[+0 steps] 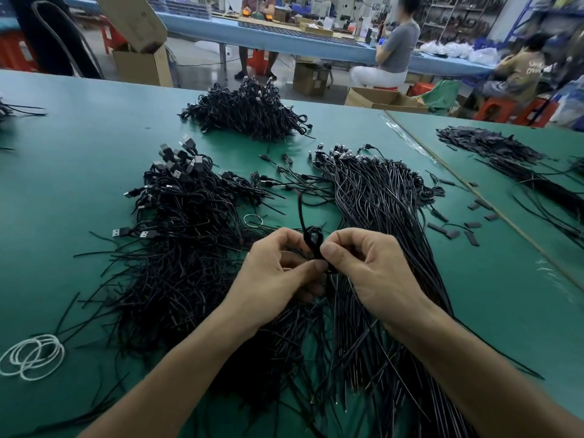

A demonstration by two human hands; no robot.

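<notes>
Both hands meet over the green table at the middle of the view. My left hand and my right hand pinch a thin black cable that is bent into a small loop between the fingertips, with one end sticking up and away. Under the hands lie two heaps of black USB cables: a tangled pile on the left and a straighter bundle on the right.
A third cable heap sits further back. White rubber bands lie at the near left, one more band by the piles. Small black sleeve pieces and another cable pile lie right. People sit at a blue bench behind.
</notes>
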